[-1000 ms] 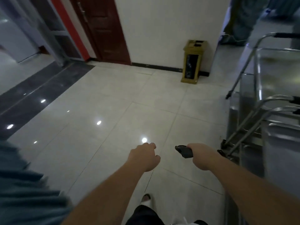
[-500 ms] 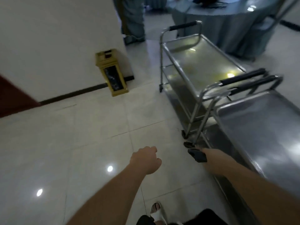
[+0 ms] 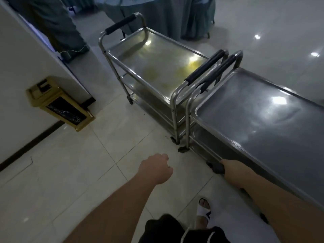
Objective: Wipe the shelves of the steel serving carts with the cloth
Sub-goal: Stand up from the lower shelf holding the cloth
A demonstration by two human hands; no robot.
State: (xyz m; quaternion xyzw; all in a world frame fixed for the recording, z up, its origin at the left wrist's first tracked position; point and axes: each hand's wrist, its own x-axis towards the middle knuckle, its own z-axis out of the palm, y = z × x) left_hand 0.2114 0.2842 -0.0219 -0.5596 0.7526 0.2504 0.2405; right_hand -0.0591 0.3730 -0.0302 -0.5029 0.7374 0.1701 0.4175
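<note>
Two steel serving carts stand end to end on the tiled floor. The far cart (image 3: 157,60) has a top shelf with yellowish smears and black-padded handles at both ends. The near cart (image 3: 254,120) has a bare grey top shelf, with lower shelves beneath. My right hand (image 3: 232,170) hangs by the near cart's left edge, below its top shelf, closed on a small dark cloth (image 3: 216,167) that sticks out of the fist. My left hand (image 3: 155,168) is curled into a loose fist over the floor, left of the carts, holding nothing.
A gold-coloured bin (image 3: 59,102) stands against the white wall (image 3: 26,58) on the left. Grey draped furniture (image 3: 157,11) fills the back behind the far cart. My foot in a white sandal (image 3: 203,209) is near the cart's side.
My view has swung right and down, from the door and bare floor to both carts. Both hands keep their pose, and the right hand now hangs next to the near cart's edge.
</note>
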